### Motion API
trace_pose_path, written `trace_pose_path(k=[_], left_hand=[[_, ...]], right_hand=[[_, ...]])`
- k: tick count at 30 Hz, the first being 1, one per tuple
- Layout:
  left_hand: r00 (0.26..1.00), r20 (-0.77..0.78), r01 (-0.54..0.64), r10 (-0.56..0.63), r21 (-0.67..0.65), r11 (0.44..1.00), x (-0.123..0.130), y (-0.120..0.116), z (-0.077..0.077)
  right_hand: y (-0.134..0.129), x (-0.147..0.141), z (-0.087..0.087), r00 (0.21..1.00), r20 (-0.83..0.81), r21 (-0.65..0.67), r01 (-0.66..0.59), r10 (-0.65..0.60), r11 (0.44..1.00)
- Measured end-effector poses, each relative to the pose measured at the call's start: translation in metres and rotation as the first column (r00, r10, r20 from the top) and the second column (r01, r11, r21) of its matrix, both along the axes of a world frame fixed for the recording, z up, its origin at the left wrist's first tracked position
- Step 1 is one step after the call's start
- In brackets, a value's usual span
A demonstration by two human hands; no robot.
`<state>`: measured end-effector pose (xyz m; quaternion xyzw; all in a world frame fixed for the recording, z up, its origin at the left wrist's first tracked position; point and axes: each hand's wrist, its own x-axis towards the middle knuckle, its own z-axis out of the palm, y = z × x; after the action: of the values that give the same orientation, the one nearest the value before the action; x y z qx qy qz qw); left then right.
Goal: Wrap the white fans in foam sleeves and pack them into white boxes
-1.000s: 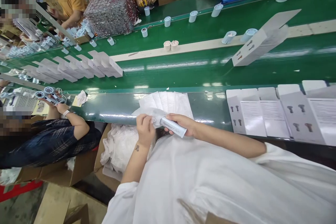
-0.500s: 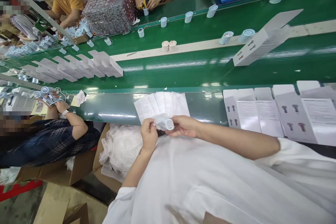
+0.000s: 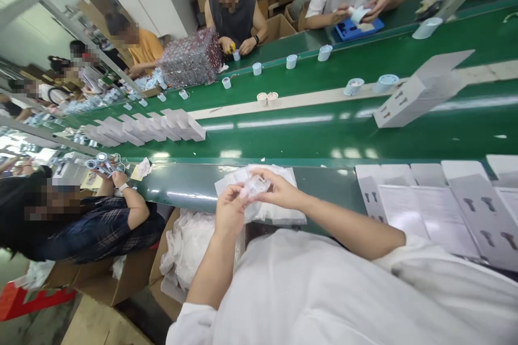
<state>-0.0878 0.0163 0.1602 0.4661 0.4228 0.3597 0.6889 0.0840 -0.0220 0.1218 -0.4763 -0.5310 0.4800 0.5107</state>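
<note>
A small whitish item in clear plastic wrap (image 3: pixel 256 187) is held between my hands over the near edge of the grey-green worktop. My left hand (image 3: pixel 232 207) has its fingers closed on the left end of the wrap. From the right, my right hand (image 3: pixel 279 188) pinches the same wrap with thumb and fingers. What lies inside the wrap is too blurred to make out. Several white sheets or pouches (image 3: pixel 289 214) are fanned out on the worktop just behind and under my hands.
Open white boxes with papers (image 3: pixel 431 215) stand at the right. Beyond runs a green conveyor (image 3: pixel 283 137) carrying white cartons (image 3: pixel 141 128) and pale blue parts (image 3: pixel 354 86). A carton of clear bags (image 3: pixel 190 248) sits below left, near a co-worker (image 3: pixel 101 221).
The view has tilted up, showing more of the far side. My hands have drawn closer together around the wrapped item, and my right hand now covers its upper right side.
</note>
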Motion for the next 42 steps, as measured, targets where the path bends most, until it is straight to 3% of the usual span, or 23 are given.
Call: trace_pose_path(k=[2, 5, 7, 9, 11, 13, 14, 16, 19, 20, 23, 26, 28, 31, 34, 36, 38, 39, 40, 42], left_hand=[[0.993, -0.065, 0.104, -0.095, 0.156, 0.982, 0.000, 0.001, 0.003], [0.938, -0.286, 0.287, -0.195, 0.329, 0.900, 0.003, 0.003, 0.000], [0.891, -0.446, 0.291, -0.079, 0.431, 0.854, 0.007, 0.007, -0.006], [0.846, -0.522, 0.207, 0.112, 0.514, 0.832, 0.009, 0.016, -0.012], [0.818, -0.529, 0.114, 0.226, 0.534, 0.838, 0.005, 0.029, -0.017], [0.816, -0.512, 0.031, 0.268, 0.502, 0.865, -0.008, 0.048, -0.017], [0.817, -0.498, -0.019, 0.290, 0.478, 0.878, -0.017, 0.059, -0.016], [0.815, -0.465, -0.138, 0.345, 0.422, 0.896, -0.040, 0.086, -0.011], [0.787, -0.399, -0.322, 0.470, 0.383, 0.866, -0.073, 0.134, -0.003], [0.774, -0.371, -0.368, 0.513, 0.396, 0.841, -0.082, 0.149, -0.002], [0.720, -0.286, -0.487, 0.632, 0.440, 0.755, -0.101, 0.186, -0.006], [0.692, -0.233, -0.549, 0.683, 0.444, 0.708, -0.108, 0.204, -0.019], [0.692, -0.195, -0.575, 0.695, 0.434, 0.693, -0.107, 0.209, -0.027], [0.697, -0.076, -0.631, 0.713, 0.409, 0.660, -0.095, 0.217, -0.030], [0.746, 0.038, -0.617, 0.665, 0.417, 0.668, -0.062, 0.231, -0.024], [0.819, 0.034, -0.520, 0.573, 0.466, 0.716, -0.029, 0.238, -0.022], [0.895, -0.062, -0.323, 0.441, 0.590, 0.740, 0.008, 0.239, -0.024], [0.918, -0.148, -0.174, 0.368, 0.683, 0.709, 0.026, 0.237, -0.026], [0.917, -0.258, 0.005, 0.304, 0.770, 0.638, 0.045, 0.232, -0.028], [0.830, -0.498, 0.371, 0.253, 0.830, 0.416, 0.080, 0.218, -0.031]], right_hand=[[0.012, 0.000, 0.003, 0.997, 0.076, 0.122, -0.003, -0.006, 0.992], [0.030, -0.002, 0.017, 0.975, 0.220, 0.210, -0.070, 0.022, 0.975], [0.041, -0.007, 0.026, 0.955, 0.293, 0.202, -0.103, 0.040, 0.974], [0.053, -0.016, 0.033, 0.934, 0.347, 0.209, -0.162, 0.082, 0.964], [0.069, -0.024, 0.038, 0.920, 0.347, 0.221, -0.269, 0.182, 0.937], [0.096, -0.026, 0.039, 0.907, 0.249, 0.211, -0.394, 0.340, 0.895], [0.115, -0.025, 0.038, 0.906, 0.173, 0.204, -0.418, 0.387, 0.885], [0.163, -0.019, 0.033, 0.939, 0.098, 0.186, -0.343, 0.330, 0.921], [0.250, -0.014, 0.020, 0.946, 0.320, 0.151, -0.106, 0.052, 0.983], [0.280, -0.015, 0.014, 0.906, 0.423, 0.134, -0.077, 0.013, 0.988], [0.357, -0.027, -0.007, 0.785, 0.618, 0.032, -0.086, 0.048, 0.996], [0.407, -0.041, -0.032, 0.752, 0.657, -0.006, -0.075, 0.060, 0.997], [0.421, -0.041, -0.046, 0.765, 0.642, 0.019, -0.081, 0.050, 0.997], [0.411, -0.019, -0.058, 0.784, 0.620, 0.089, -0.085, 0.012, 0.992], [0.363, 0.027, -0.058, 0.794, 0.606, 0.187, -0.079, -0.051, 0.979], [0.317, 0.063, -0.052, 0.787, 0.614, 0.198, -0.082, -0.059, 0.977], [0.269, 0.097, -0.046, 0.772, 0.633, 0.162, -0.058, -0.058, 0.985], [0.247, 0.111, -0.044, 0.760, 0.646, 0.135, -0.031, -0.064, 0.990], [0.226, 0.123, -0.044, 0.745, 0.662, 0.113, 0.000, -0.075, 0.994], [0.195, 0.143, -0.047, 0.715, 0.692, 0.099, 0.050, -0.104, 0.994]])
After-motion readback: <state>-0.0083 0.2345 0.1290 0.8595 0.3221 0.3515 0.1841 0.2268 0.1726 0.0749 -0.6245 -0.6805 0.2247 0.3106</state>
